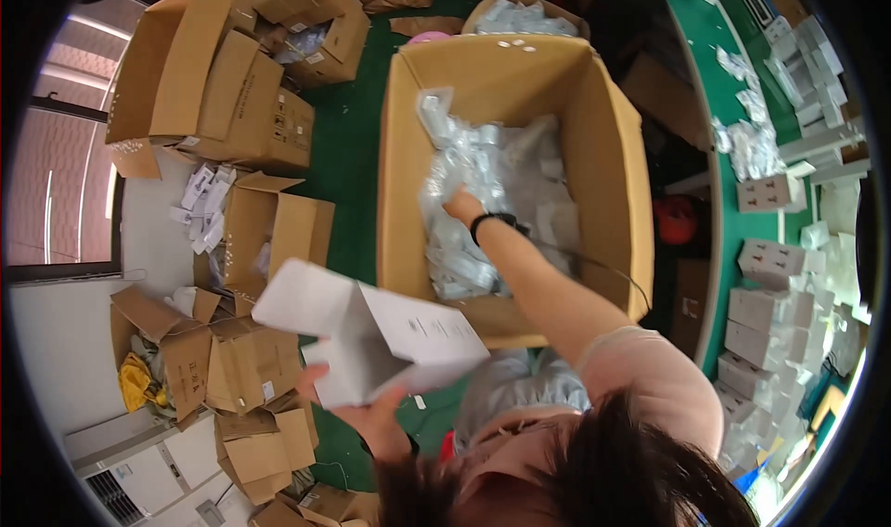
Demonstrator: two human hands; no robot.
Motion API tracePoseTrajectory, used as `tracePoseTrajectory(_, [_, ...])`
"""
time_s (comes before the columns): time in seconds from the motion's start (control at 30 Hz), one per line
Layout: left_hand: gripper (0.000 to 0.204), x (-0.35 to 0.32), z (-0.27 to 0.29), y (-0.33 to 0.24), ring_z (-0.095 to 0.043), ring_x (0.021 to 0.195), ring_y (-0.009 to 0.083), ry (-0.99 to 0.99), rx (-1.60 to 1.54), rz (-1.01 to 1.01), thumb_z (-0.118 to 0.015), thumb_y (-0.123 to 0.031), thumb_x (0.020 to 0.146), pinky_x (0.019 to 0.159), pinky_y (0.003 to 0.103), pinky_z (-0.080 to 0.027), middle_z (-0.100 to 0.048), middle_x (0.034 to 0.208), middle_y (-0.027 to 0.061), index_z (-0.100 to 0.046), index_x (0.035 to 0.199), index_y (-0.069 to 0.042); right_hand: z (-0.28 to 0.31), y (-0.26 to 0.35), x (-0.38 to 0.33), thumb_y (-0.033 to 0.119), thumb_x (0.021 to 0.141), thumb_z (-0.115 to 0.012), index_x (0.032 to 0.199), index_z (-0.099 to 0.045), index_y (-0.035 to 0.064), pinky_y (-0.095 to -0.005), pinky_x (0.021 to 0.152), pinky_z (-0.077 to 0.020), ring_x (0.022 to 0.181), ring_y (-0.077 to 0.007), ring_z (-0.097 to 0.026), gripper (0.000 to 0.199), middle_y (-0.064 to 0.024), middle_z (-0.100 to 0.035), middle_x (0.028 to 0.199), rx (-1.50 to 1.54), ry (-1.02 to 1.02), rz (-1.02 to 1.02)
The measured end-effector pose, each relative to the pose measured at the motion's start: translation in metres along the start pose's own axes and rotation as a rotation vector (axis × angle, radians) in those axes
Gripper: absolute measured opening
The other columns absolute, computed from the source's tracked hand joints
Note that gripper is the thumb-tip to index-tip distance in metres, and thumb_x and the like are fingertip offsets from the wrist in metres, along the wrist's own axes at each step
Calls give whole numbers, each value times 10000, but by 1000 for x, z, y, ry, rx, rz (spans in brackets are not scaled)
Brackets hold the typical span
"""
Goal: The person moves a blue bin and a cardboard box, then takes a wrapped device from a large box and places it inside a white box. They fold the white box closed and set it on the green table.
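My left hand (369, 414) holds a white folded carton (371, 332) with its end open, low in front of me. My right hand (461, 207), with a black band at the wrist, reaches into a large open cardboard box (401, 183). It rests on a heap of clear plastic packets (464, 165) holding white parts. The fingers are sunk among the packets, so I cannot see whether they grip one.
Several open brown cartons (232, 91) lie on the green floor at the left, with loose white pieces (204, 202) beside them. A green table (719, 91) at the right carries stacked white boxes (770, 267) and more packets. Another box of packets (520, 16) stands behind.
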State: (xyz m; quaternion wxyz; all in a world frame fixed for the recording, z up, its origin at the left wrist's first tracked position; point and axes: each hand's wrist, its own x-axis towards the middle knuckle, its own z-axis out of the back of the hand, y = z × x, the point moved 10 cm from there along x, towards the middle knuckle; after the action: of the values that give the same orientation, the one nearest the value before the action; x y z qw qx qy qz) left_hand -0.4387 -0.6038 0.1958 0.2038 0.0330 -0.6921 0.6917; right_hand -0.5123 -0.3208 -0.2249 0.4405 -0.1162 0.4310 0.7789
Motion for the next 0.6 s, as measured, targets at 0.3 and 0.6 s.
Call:
tracePoseTrajectory(0.3, [780, 13, 4, 23, -384, 1167, 321, 42, -105, 296, -827, -123, 556, 946, 441, -376, -310, 1297, 198, -283, 1116, -114, -12, -14, -25, 163, 601, -726, 1385, -18, 115, -459, 869, -406, 1155, -379, -385, 1058, -247, -350, 1271, 754, -28, -464])
tracePoseTrajectory(0.6, [715, 39, -108, 1, -389, 1116, 264, 318, -211, 162, -771, -40, 580, 924, 385, -356, -329, 1245, 165, -279, 1094, -105, 350, 80, -221, -57, 582, -540, 1337, -190, 172, -389, 820, -444, 1022, -266, -462, 863, -109, -439, 1142, 1663, -82, 586])
